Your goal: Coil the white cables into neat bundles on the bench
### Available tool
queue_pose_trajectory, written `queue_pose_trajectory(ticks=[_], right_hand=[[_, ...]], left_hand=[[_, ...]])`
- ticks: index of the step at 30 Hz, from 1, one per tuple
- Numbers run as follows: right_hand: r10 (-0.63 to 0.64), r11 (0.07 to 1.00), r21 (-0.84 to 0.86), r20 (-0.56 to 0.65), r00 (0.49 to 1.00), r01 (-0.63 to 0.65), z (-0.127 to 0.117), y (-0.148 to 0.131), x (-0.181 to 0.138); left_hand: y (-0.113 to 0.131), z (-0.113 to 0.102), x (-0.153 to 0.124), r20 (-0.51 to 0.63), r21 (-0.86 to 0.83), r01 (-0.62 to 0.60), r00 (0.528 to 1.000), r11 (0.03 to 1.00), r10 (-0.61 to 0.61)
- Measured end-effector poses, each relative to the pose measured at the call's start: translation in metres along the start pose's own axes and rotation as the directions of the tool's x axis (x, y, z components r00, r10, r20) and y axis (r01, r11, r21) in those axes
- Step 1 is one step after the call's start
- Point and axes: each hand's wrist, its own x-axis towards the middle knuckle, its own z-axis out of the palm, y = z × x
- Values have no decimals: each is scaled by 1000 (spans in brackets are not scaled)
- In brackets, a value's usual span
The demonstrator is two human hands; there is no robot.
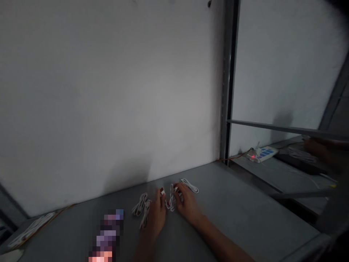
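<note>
A white cable hangs in a loose loop between my two hands, just above the grey tabletop. My left hand has its fingers closed on a white USB plug at one end. With thumb and fingers together, my right hand pinches a small white part of the cable; its exact shape is partly hidden. Left of my left hand lie coiled white cables, one partly behind the wrist. Another coiled white cable lies just beyond my right hand.
A pixelated, unclear item lies at the front left. White cables lie at the far left edge. Past a metal post, a lit power strip and another person's hand are at a neighbouring table.
</note>
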Motion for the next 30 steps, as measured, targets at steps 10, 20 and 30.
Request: queue_pose_trajectory(ticks=[10,20,30], right_hand=[[-45,999,29,70,997,43,-1,-2,-1],[7,976,-217,30,1000,0,1,0,-1],[-7,992,-126,149,989,26,-1,1,1]], left_hand=[[9,-5,1,-8,-116,134,991,984,-136],[-5,1,1,93,-151,29,996,988,-15],[-2,-4,1,179,-122,-55,981,991,76]])
